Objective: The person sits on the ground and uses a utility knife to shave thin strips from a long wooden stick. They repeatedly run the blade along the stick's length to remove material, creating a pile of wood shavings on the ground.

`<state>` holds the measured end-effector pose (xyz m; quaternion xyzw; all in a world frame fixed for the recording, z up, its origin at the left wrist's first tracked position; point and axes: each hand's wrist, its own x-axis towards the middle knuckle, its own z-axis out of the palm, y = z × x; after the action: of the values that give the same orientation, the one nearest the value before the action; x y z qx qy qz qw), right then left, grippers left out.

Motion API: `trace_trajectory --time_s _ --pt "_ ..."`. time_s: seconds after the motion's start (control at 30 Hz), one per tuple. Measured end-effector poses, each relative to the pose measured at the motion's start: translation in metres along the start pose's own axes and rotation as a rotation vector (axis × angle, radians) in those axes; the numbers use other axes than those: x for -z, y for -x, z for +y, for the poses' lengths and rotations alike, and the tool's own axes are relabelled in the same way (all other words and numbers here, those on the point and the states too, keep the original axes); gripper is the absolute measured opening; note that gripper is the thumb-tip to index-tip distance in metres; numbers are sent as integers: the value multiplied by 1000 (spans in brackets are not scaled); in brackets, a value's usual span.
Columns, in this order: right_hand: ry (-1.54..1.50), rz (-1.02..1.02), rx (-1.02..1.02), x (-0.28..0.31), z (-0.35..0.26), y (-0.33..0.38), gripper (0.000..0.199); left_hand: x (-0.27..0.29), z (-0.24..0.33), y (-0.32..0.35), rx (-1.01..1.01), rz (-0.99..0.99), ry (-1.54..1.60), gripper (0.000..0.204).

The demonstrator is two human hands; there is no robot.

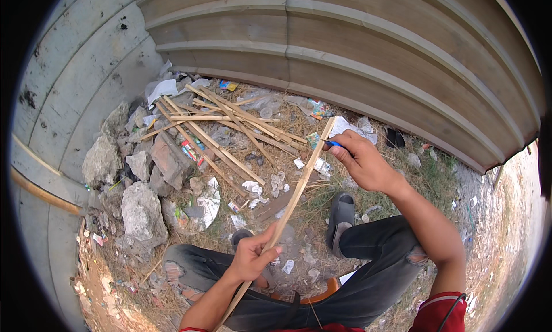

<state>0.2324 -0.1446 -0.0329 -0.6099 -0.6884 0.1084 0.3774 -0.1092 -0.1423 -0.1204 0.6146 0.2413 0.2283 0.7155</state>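
Note:
My left hand grips a long thin wooden strip near its lower part, just above my left knee. The strip slants up and to the right. My right hand is at the strip's upper end and holds a small blue tool, its tip touching the strip. What kind of tool it is I cannot make out. I sit low with both legs in dark torn trousers and grey slippers on the ground.
A pile of similar wooden strips lies ahead on dry grass, amid scraps of litter. Grey rocks sit at the left. A corrugated metal wall runs behind and a concrete wall stands left.

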Motion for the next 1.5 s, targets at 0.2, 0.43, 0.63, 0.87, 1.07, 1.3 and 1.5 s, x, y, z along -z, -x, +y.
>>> trace_trajectory --time_s 0.2,0.43,0.63,0.87,1.07,1.3,1.5 --pt "43 -71 -347 6 5 -7 42 -2 -9 -1 -109 24 -53 61" --pt "19 -202 -392 -11 -28 -4 54 4 15 -2 60 9 47 60" --pt "-39 -331 -290 -29 -40 8 57 5 10 -4 -1 17 62 60" --pt "-10 -221 -298 -35 -36 -1 54 6 10 -3 -8 31 125 60" --pt "-23 -288 -414 -19 -41 -17 53 6 7 1 -32 53 30 60" --pt "-55 -160 -333 -28 -34 -6 50 3 13 -2 -30 44 33 60" --pt "-104 -213 -387 -33 -37 3 52 6 11 2 -24 18 36 60"
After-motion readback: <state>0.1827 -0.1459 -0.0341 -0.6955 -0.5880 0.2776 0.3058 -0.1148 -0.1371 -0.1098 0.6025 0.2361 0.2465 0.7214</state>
